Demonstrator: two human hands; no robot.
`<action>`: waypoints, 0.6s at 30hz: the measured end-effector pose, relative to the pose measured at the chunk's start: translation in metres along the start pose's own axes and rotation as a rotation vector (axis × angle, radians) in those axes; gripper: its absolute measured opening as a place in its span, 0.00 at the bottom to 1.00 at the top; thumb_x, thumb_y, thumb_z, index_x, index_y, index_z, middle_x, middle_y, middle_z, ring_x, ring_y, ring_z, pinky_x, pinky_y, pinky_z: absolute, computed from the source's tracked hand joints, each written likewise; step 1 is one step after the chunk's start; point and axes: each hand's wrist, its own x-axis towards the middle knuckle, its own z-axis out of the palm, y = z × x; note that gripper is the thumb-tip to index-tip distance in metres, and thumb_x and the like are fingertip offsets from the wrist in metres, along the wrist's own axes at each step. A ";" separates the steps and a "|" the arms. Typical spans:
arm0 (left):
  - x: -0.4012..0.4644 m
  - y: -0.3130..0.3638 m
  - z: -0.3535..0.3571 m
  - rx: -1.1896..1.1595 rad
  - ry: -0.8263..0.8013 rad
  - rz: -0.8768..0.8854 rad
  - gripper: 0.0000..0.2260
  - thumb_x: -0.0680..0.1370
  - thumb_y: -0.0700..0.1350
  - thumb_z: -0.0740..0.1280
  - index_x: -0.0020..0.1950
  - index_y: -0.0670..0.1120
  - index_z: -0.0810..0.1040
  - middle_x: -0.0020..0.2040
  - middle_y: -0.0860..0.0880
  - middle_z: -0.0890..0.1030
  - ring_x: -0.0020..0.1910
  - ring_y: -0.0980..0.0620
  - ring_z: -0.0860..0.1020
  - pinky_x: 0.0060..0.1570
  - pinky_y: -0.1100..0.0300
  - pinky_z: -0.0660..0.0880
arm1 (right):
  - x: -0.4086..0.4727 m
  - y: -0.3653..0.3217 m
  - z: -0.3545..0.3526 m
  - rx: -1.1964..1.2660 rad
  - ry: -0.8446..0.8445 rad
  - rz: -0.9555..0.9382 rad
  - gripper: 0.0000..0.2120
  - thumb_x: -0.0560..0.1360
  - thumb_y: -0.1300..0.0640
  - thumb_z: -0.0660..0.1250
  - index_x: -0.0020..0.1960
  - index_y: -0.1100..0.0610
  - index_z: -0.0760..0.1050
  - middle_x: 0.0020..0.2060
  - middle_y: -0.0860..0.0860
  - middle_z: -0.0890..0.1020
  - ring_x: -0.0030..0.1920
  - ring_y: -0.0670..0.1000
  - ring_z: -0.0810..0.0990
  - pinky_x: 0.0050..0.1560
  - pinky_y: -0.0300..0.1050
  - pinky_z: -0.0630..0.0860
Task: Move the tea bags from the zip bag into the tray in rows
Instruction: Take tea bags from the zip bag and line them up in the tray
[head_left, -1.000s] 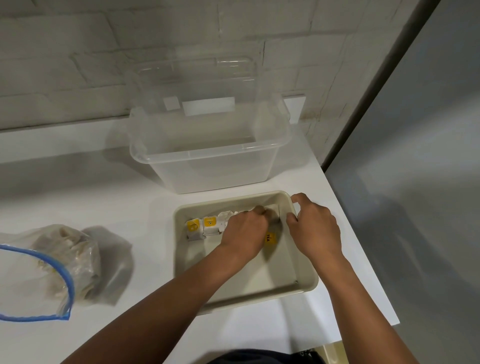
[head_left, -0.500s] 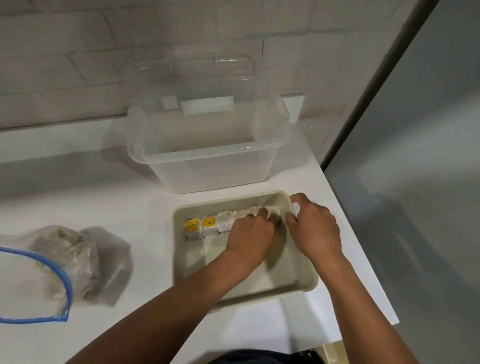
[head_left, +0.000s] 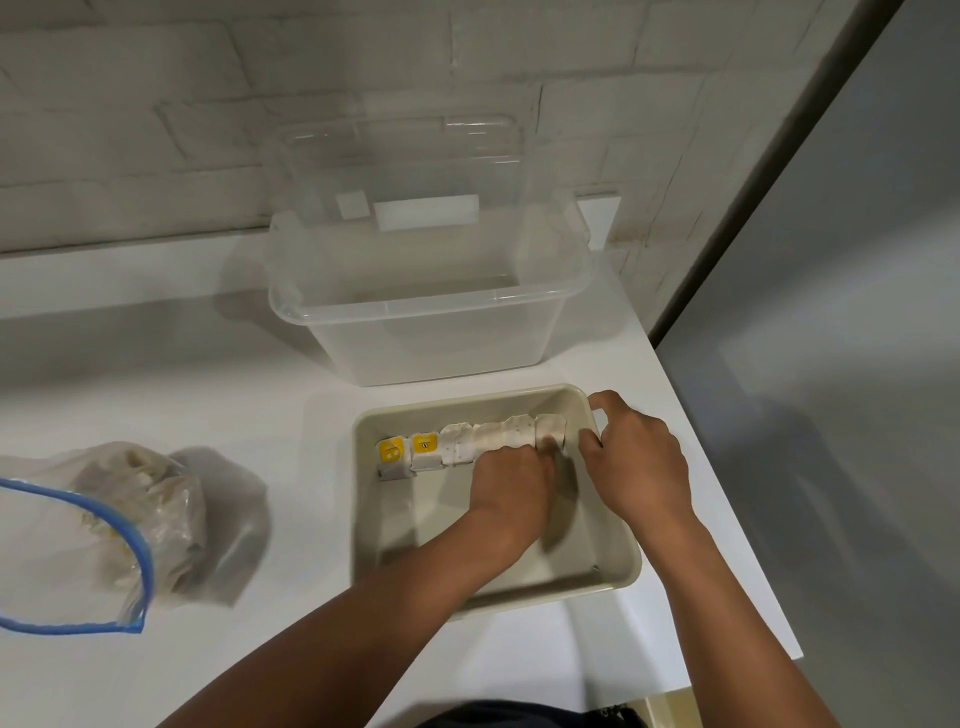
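In the tray (head_left: 613, 540) on the worktop (head_left: 156, 389), I see one row of tea bags (head_left: 467, 444) along the far wall.
From the head camera: my left hand (head_left: 511, 483) curls onto the row's right end, though I cannot tell its grip; my right hand (head_left: 636, 462) grips the tray's right rim; the zip bag (head_left: 104, 525) lies well apart, left, more bags inside.

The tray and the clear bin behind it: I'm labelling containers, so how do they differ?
The tray is opaque beige and shallow; the clear bin is see-through and plainly deeper. The tray holds a row of tea bags along its far wall, while no tea bags show in the clear bin. The right hand grips the tray's rim; nothing touches the clear bin. Both stand open-topped on the white table.
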 end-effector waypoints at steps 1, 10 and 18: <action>-0.001 0.000 -0.001 0.000 0.016 0.001 0.22 0.79 0.39 0.63 0.73 0.44 0.64 0.54 0.44 0.81 0.51 0.43 0.82 0.37 0.56 0.69 | 0.000 0.000 0.000 -0.001 -0.001 0.001 0.14 0.78 0.53 0.60 0.64 0.49 0.70 0.44 0.51 0.81 0.43 0.56 0.73 0.38 0.45 0.68; -0.010 -0.006 -0.012 -0.055 0.015 -0.038 0.15 0.78 0.38 0.63 0.65 0.45 0.73 0.54 0.46 0.82 0.51 0.45 0.82 0.36 0.58 0.66 | -0.010 -0.006 -0.010 0.087 0.176 -0.057 0.14 0.79 0.53 0.63 0.65 0.49 0.71 0.32 0.47 0.76 0.39 0.54 0.76 0.37 0.45 0.70; -0.015 -0.015 -0.005 -0.130 -0.058 -0.135 0.15 0.81 0.40 0.61 0.67 0.49 0.75 0.60 0.46 0.81 0.59 0.45 0.79 0.47 0.56 0.70 | -0.024 -0.038 0.010 -0.020 -0.382 -0.058 0.15 0.80 0.65 0.55 0.62 0.59 0.74 0.53 0.53 0.75 0.50 0.54 0.74 0.48 0.42 0.68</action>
